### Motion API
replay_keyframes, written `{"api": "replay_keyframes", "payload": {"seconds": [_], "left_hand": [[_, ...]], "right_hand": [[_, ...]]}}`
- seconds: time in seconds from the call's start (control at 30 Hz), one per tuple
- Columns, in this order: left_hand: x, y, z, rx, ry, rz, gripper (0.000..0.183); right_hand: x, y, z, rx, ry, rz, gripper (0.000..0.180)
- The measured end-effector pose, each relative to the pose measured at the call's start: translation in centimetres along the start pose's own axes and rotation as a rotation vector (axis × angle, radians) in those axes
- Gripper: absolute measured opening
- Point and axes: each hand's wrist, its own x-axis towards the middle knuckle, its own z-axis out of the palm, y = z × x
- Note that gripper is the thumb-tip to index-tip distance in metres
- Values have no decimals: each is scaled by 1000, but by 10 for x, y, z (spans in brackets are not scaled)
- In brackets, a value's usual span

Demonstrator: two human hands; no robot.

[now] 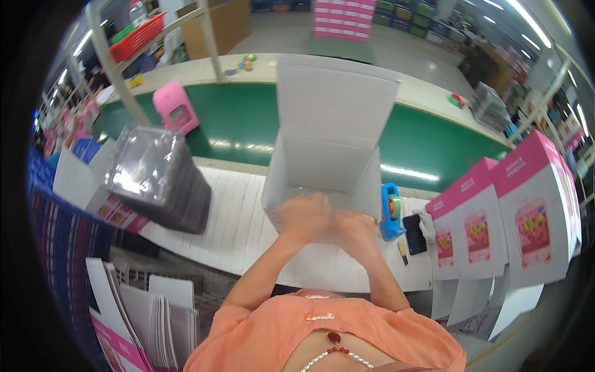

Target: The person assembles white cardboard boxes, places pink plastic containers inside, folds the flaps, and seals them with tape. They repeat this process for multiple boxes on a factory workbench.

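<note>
An open white cardboard box (332, 102) stands in front of me with its lid flap raised at the back. My left hand (307, 216) and my right hand (354, 230) are side by side at the box's near edge, both blurred, with fingers curled. Whether they grip the edge is hard to tell. Something clear or shiny lies at the bottom of the box. To the right of the box stands a blue tape dispenser (391, 214) with a roll of tape. Left of the box is a stack of clear plastic trays (158, 176).
A green conveyor belt (237, 116) runs behind the white table (232, 200), carrying a pink plastic part (175, 107). A black phone-like object (415, 235) and a small knife (402, 253) lie at right, near printed cartons (534, 214). Flat cartons (158, 325) stand at lower left.
</note>
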Motion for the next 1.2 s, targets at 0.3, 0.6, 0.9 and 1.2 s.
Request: {"api": "replay_keyframes", "payload": {"seconds": [0.3,0.6,0.9,1.2], "left_hand": [[-2,-1,-1,-18,-47,-73,27],[-3,0,-1,-23,-45,-90,26],[-7,-2,2,-52,9,-32,25],[-6,-1,5,-70,33,-25,25]], "right_hand": [[6,-3,-2,-61,-8,-56,22],[6,-6,-2,-56,5,-11,23],[5,-9,1,-43,23,-14,21],[4,-8,2,-43,42,-26,22]]}}
